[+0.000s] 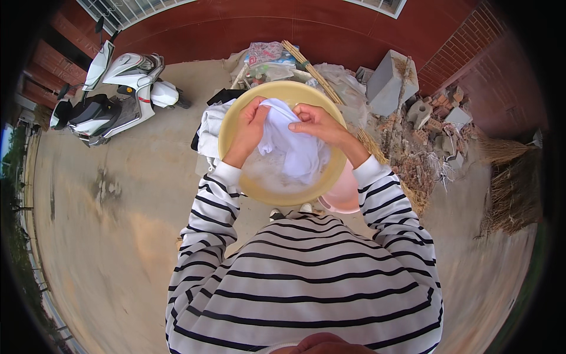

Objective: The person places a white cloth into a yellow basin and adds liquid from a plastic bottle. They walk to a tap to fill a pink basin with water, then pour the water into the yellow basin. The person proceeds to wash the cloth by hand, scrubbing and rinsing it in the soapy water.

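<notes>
A wet white cloth, perhaps a garment (292,133), hangs from both my hands over a yellow basin (234,121). Its lower end rests in cloudy, sudsy water (265,174). My left hand (250,127) is closed on the upper left edge of the cloth, thumb toward the middle. My right hand (321,125) pinches the cloth near its upper right, with the fingertips partly hidden by the fabric. The cloth's kind cannot be made out, as it is bunched and folded.
White clothes (213,130) lie beside the basin's left rim, with dark cloth by them. A pink basin (342,194) sits at the lower right. Farther off are a white scooter (127,88), a grey block (392,85), brick rubble (442,121), bamboo poles (315,74) and straw brooms (513,183).
</notes>
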### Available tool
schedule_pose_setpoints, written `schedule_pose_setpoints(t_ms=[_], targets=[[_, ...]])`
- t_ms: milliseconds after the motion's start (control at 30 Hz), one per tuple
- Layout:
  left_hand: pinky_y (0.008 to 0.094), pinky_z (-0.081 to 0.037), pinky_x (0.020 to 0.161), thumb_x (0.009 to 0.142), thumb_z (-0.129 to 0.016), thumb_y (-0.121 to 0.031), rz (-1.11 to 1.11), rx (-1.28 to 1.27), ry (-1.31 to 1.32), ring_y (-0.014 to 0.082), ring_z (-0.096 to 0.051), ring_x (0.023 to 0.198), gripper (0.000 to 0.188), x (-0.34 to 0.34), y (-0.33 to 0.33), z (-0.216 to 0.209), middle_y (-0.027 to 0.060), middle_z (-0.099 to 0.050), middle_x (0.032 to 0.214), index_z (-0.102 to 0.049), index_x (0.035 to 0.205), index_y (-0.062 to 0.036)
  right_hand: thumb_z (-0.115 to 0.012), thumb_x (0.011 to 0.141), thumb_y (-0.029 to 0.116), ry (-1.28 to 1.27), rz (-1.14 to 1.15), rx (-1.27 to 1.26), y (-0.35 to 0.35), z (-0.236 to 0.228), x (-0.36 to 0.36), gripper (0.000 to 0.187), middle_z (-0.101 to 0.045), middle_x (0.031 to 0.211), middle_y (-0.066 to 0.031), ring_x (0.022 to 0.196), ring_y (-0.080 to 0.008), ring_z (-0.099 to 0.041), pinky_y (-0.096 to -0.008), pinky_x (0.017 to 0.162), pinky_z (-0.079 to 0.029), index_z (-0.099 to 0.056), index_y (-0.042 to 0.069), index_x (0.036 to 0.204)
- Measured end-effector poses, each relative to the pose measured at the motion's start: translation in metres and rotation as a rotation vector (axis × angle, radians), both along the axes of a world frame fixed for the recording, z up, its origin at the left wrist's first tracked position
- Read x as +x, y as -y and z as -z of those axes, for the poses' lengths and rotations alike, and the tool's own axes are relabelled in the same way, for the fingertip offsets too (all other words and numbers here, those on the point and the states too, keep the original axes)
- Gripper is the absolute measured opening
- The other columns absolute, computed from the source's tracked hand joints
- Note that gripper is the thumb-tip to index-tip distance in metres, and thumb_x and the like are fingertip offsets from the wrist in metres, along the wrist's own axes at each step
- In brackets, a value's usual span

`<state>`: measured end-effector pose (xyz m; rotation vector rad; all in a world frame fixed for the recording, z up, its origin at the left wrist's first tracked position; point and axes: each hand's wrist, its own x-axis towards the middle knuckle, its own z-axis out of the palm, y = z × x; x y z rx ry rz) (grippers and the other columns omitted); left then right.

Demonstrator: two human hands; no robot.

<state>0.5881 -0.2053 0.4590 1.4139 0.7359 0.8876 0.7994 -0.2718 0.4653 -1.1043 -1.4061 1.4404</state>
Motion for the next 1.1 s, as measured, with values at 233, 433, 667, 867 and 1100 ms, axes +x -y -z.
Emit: schedule_pose_setpoints(t_ms=[233,433,667,867,1100], targets=[[0.0218,-0.045,0.080,0.103,-0.047,-0.016,-0.089,0.167,0.136,0.0048,-0.054,0.086,0.020,-0.015,-0.017,-0.064,-0.0012,-0.064,0.094,-0.061,0.108,-0.0026,-0.068,0.090,0.034,0.618,-0.141,-0.047,0.043,0.060,0.023,0.036,-0.071,0.095,-0.0073,0.085,-0.0185,-0.064,-0.0323,0.082,-0.049,-0.071,0.001,0.104],[0.0250,-0.048,0.082,0.098,-0.055,-0.016,-0.295,0.502,-0.392,0.0102,-0.058,0.088,0.020,-0.035,-0.061,0.009,0.0043,-0.065,0.095,-0.059,0.111,-0.0012,-0.059,0.098,0.035,0.126,-0.004,-0.223,0.030,0.001,0.026,0.036,-0.068,0.105,-0.0048,0.096,-0.0138,-0.062,-0.0336,0.085,-0.051,-0.066,0.004,0.115],[0.0310,-0.052,0.080,0.091,-0.065,-0.014,0.041,0.147,-0.182,0.0212,-0.064,0.098,0.033,0.000,0.045,0.011,0.0113,-0.065,0.106,-0.057,0.121,-0.0007,-0.055,0.099,0.019,-0.672,-0.004,-0.229,0.007,-0.041,0.008,0.046,-0.057,0.128,-0.0058,0.118,-0.0160,-0.056,-0.0356,0.101,-0.047,-0.044,0.006,0.142],[0.0335,-0.051,0.074,0.093,-0.061,-0.007,-0.134,0.520,-0.257,0.0243,-0.066,0.089,0.019,-0.001,0.051,0.023,0.0128,-0.065,0.102,-0.064,0.110,0.0011,-0.066,0.091,0.019,-0.216,-0.006,-0.057,0.003,-0.037,-0.002,0.062,-0.058,0.126,-0.0051,0.117,-0.0160,-0.054,-0.0323,0.095,-0.046,-0.041,0.010,0.146],[0.0287,-0.048,0.063,0.099,-0.054,-0.009,-0.331,0.566,-0.203,0.0155,-0.059,0.067,0.017,-0.030,0.029,-0.044,0.0083,-0.062,0.081,-0.063,0.110,-0.0001,-0.072,0.088,0.025,0.141,-0.163,-0.207,0.007,-0.013,0.010,0.052,-0.066,0.114,-0.0060,0.104,-0.0144,-0.061,-0.0283,0.091,-0.046,-0.057,0.004,0.133]])
